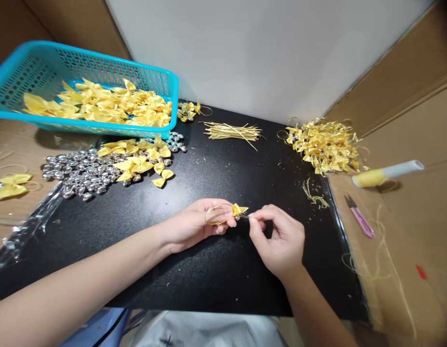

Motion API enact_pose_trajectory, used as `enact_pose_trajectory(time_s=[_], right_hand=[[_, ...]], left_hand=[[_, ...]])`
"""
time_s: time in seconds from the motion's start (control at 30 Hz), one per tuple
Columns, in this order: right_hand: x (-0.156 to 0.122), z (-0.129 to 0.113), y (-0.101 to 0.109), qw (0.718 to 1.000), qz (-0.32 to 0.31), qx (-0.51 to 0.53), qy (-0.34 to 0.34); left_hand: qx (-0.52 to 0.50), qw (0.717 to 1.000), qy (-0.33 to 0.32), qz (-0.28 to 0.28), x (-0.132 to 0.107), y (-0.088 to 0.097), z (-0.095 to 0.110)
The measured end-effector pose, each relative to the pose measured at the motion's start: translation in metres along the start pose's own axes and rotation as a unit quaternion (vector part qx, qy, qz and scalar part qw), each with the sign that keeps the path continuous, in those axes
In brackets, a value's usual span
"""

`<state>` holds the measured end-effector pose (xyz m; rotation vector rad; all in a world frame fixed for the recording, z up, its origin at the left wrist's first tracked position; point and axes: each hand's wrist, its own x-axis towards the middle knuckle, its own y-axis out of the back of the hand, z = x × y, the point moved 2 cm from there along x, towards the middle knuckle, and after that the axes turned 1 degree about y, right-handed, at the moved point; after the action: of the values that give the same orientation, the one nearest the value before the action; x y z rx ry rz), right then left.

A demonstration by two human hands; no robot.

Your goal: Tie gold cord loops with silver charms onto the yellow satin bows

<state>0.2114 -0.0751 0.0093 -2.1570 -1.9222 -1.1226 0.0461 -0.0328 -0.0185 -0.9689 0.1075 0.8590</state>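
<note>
My left hand pinches a small yellow ribbon bow that carries a loop of thin gold cord. A silvery bead shows just under the bow. From the right, my right hand has thumb and forefinger closed on thin strands that run out from the bow. Whether these are cord ends or something else, I cannot tell. Both hands are just above the black tabletop. Farther back lies a bundle of straight gold cord pieces.
A turquoise basket of yellow bows stands back left. Before it lie silver beads and loose bows. Looped bows are heaped at the right, near cord scraps, pink-handled snips and a white-and-yellow tube.
</note>
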Motion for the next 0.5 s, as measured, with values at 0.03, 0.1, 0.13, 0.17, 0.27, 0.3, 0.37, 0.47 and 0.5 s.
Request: enact_pose_trajectory(time_s=[0.03, 0.1, 0.13, 0.17, 0.27, 0.3, 0.37, 0.47, 0.5], right_hand=[[0.0, -0.0001, 0.0, 1.0, -0.001, 0.0, 0.0], [-0.0003, -0.0001, 0.0001, 1.0, -0.001, -0.003, 0.0], [-0.0006, -0.0001, 0.0001, 1.0, 0.0, -0.005, 0.0], [-0.0008, -0.0001, 0.0001, 1.0, 0.003, -0.007, 0.0], [-0.0014, -0.0001, 0.0, 1.0, 0.012, -0.012, -0.001], [-0.0014, -0.0002, -0.0002, 1.0, 0.013, -0.013, -0.002], [-0.0013, -0.0006, -0.0005, 1.0, 0.013, -0.018, -0.003], [-0.0007, -0.0015, -0.0011, 1.0, 0.009, -0.023, -0.001], [-0.0005, -0.0018, -0.0012, 1.0, 0.008, -0.024, 0.0]], left_hand=[[-0.001, 1.0, 0.001, -0.001, 0.0002, 0.0, -0.0003], [0.0, 1.0, 0.002, -0.002, 0.0003, 0.0005, -0.0009], [0.002, 1.0, 0.001, -0.002, 0.0003, 0.0009, -0.0011], [0.005, 1.0, -0.001, -0.003, 0.0002, 0.0014, -0.0012], [0.015, 1.0, -0.009, -0.006, 0.0001, 0.0023, -0.0008], [0.018, 1.0, -0.011, -0.006, 0.0001, 0.0023, -0.0005], [0.026, 1.0, -0.012, -0.004, 0.0003, 0.0019, 0.0002], [0.042, 0.999, -0.013, 0.002, 0.0004, 0.0008, 0.001], [0.047, 0.999, -0.015, 0.006, 0.0003, 0.0005, 0.0012]])
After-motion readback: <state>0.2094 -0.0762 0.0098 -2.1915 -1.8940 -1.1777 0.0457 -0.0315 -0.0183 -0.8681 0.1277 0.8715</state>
